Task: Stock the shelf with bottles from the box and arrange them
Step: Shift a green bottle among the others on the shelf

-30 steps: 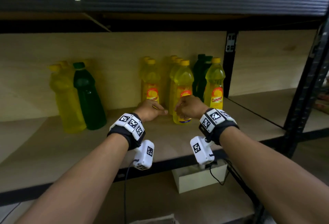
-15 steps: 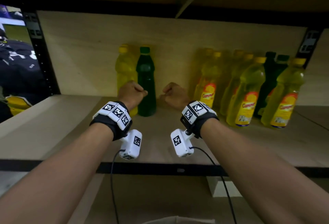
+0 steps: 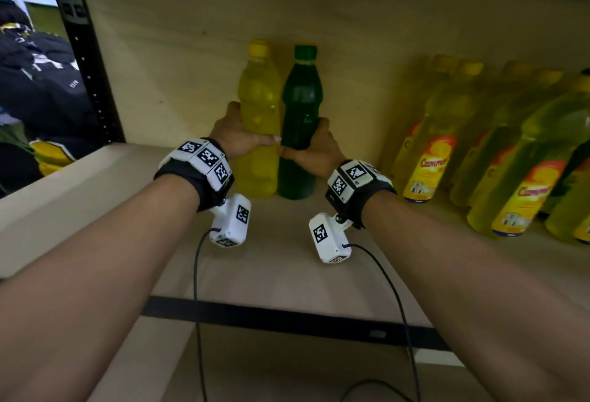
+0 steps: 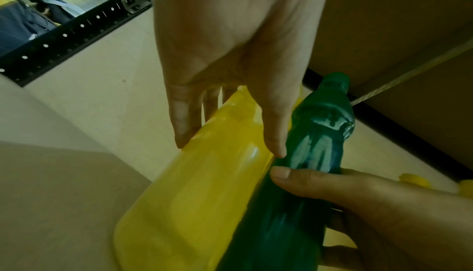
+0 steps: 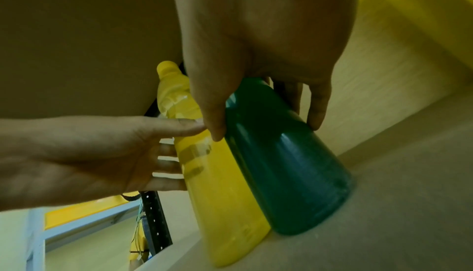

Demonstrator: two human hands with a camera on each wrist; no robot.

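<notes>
The left hand [image 3: 236, 133] grips the yellow bottle [image 3: 258, 114], the right hand [image 3: 314, 149] the green bottle [image 3: 301, 114], near the shelf's [image 3: 95, 184] back edge; full, smooth plastic, probably heavy and slippery, best held mid-body.

Two unlabelled bottles stand upright on the wooden shelf [image 3: 79, 197], side by side and touching. The yellow bottle [image 3: 258, 108] — yellow cap, clear yellow liquid — is on the left; the left hand [image 3: 234, 136] wraps its mid-body, thumb across the front and fingers [image 4: 183, 113] round the far side. The green bottle [image 3: 301, 114] — green cap, dark green body with a narrowed waist — is on the right, gripped at the waist by the right hand [image 3: 314, 152]. The two thumbs nearly meet between the bottles. Further right stands a group of labelled yellow bottles [image 3: 431, 146], upright, in rows running back to the rear panel.
</notes>
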